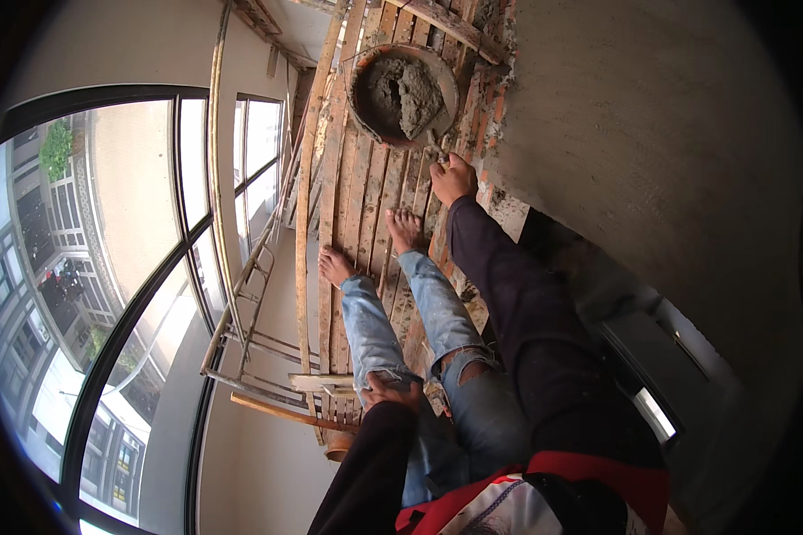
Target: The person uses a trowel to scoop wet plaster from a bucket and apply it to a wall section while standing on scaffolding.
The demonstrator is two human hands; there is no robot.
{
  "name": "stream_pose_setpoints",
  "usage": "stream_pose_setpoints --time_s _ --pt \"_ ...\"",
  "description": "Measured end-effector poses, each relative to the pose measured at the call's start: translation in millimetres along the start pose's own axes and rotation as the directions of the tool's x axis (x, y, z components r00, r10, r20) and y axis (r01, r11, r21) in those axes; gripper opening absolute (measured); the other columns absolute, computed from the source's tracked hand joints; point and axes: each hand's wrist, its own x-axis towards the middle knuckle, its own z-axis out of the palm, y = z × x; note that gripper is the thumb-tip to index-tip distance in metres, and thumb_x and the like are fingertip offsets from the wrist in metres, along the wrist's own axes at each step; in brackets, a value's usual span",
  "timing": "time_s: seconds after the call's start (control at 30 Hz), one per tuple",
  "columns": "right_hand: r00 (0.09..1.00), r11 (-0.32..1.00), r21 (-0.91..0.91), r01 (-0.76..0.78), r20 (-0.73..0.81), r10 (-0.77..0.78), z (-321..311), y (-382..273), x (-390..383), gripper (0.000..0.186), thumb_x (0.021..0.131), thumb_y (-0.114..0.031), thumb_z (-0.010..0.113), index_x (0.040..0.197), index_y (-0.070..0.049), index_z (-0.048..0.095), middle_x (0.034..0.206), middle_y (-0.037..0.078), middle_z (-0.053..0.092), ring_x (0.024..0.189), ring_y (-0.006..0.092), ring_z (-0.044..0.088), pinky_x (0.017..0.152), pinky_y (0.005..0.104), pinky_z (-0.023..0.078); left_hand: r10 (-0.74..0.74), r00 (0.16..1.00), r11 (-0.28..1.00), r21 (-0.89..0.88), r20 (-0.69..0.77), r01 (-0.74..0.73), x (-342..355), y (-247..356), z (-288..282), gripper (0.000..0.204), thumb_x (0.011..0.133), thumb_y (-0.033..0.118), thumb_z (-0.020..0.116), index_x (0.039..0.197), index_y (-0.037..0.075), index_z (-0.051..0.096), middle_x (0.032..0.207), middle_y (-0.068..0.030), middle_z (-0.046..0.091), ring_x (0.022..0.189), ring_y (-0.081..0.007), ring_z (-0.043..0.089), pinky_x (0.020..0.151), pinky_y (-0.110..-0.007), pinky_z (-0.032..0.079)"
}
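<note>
At the upper centre, a round basin [363, 102] holds wet grey mortar [417, 96] on the plank platform [352, 183]. My right hand [453, 178] is closed on the handle of a trowel [435, 143] at the basin's near edge; the trowel's blade is hard to make out among the mortar. My left hand [388, 392] lies on the torn left knee of my jeans [366, 321], fingers resting on the cloth, holding nothing. My bare feet stand on the planks below the basin.
A metal scaffold rail [216, 178] and large windows [129, 294] line the left, with a street outside. A grey plastered wall [642, 160] fills the right, above a dark opening [616, 357]. A loose timber [446, 27] lies beyond the basin; an orange container [337, 446] is lower centre.
</note>
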Motion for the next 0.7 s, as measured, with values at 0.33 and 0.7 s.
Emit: stream_pose_setpoints --time_s 0.33,0.7 --pt "0.8 0.869 -0.066 0.491 -0.361 -0.48 -126.2 -54.0 -184.4 0.028 0.085 -0.024 0.068 0.09 0.003 0.062 0.081 0.025 0.063 0.077 0.0424 0.063 0.066 0.0452 0.05 0.313 0.54 0.915 0.095 -0.781 -0.393 138.9 145.7 -90.4 0.062 0.087 0.048 0.06 0.126 0.001 0.056 0.122 -0.0202 0.061 0.107 -0.0338 0.061 0.091 -0.048 0.049" --pt "0.807 0.677 0.7 -0.229 0.525 -0.271 -338.0 -25.8 -384.1 0.022 0.098 -0.027 0.06 0.091 -0.005 0.058 0.063 -0.002 0.051 0.049 0.0071 0.05 0.044 0.0246 0.041 0.721 0.692 0.618 0.416 0.039 -0.667 153.9 -157.2 -45.7 0.062 0.088 0.049 0.059 0.14 0.017 0.048 0.122 -0.0269 0.061 0.119 -0.0371 0.058 0.099 -0.042 0.048"
